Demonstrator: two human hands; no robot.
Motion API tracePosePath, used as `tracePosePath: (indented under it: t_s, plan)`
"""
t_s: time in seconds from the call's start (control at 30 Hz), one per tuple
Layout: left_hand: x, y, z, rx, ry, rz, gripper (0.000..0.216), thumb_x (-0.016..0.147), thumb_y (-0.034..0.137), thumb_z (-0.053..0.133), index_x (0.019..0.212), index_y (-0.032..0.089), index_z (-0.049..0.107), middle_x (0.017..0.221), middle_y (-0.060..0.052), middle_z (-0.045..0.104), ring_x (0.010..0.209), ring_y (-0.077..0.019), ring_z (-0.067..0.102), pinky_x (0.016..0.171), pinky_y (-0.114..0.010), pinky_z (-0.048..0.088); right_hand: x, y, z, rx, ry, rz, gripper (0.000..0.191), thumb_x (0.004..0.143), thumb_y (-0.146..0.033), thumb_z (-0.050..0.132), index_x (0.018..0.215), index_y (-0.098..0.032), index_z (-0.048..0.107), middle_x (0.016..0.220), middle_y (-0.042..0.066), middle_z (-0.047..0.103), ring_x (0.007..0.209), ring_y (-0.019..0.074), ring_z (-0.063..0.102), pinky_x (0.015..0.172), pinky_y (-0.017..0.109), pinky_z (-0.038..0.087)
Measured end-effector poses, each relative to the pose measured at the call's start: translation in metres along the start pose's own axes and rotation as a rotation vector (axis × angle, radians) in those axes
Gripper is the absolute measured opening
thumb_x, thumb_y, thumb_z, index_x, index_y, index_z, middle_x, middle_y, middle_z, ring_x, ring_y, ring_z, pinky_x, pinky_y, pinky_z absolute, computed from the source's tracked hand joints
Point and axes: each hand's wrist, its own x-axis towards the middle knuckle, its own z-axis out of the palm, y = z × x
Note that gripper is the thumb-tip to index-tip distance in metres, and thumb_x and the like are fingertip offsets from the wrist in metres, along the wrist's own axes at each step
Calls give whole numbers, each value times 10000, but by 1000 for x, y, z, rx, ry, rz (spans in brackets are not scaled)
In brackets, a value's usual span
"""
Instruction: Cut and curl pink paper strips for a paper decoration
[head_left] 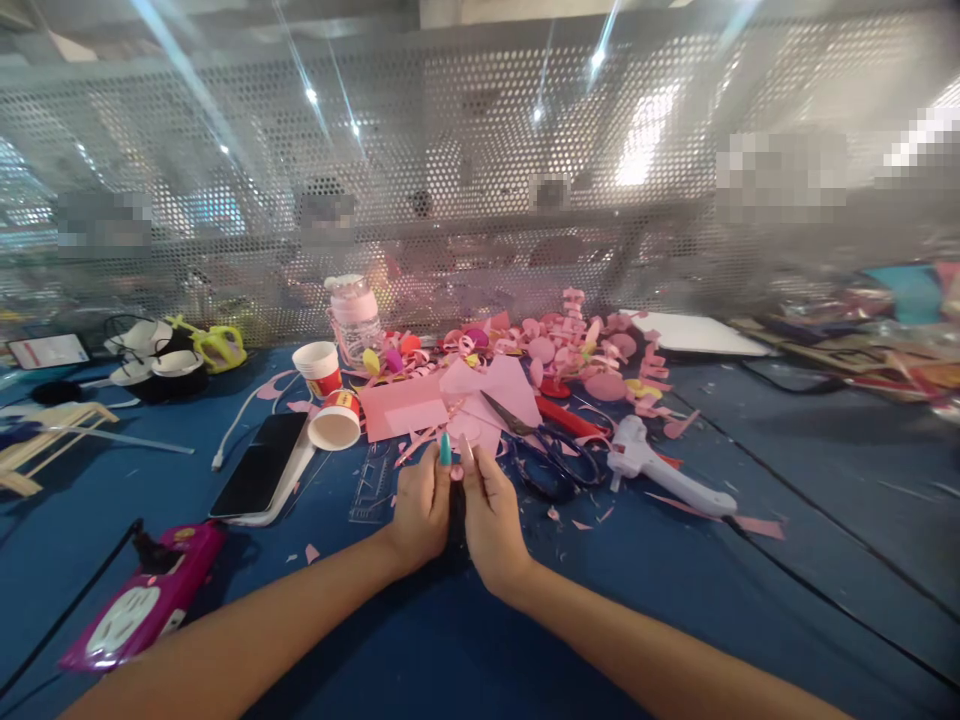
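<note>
My left hand [421, 508] and my right hand [495, 522] are close together, both closed, thumbs pointing away from me. Between the thumbs shows a small pink piece [457, 473], which looks like paper; the fingers hide most of it. The left thumbnail looks teal, the right one pale pink. Just beyond my hands lie sheets of pink paper [405, 407]. Scissors [551, 448] with dark blue handles rest right of my fingertips, blades on the paper. A clear plastic stencil ruler [370, 488] lies left of my left hand.
Pink paper discs and curls [544, 349] pile up at the back. Right is a white glue gun [667, 474] with a black cord. Left are paper cups [334, 421], a phone [264, 466] and a magenta power strip [142, 605]. A perforated metal screen [480, 140] stands behind.
</note>
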Motion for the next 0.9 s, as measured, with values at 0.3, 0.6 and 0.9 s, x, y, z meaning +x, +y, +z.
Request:
tracePosePath:
  t_s: [0.3,0.6,0.9]
  plan:
    - [15,-12,-8,-99,-122,180,329,903,321,358,1156,152,483,1164,-131,540,1079,-209,508,892,-364,430,20,3,-21,-121,-101,-181,272,870,-368,371,649,-210,357,526,-60,331,442,81,299,420,211,271]
    - [20,-22,-6,-101,-27,291,274,861,156,464,1117,209,548,1115,-79,616,1078,-178,538,937,-402,422,38,5,-30,-1,-59,-41,405,850,-521,336,700,-186,507,648,9,507,586,134,478,541,252,406]
    - [21,-27,-4,52,48,313,234,836,189,527,1059,213,591,1042,-68,664,1014,-183,588,940,-429,405,36,5,-29,-24,-220,-88,241,751,-403,591,855,-185,600,809,21,613,747,152,558,697,257,441]
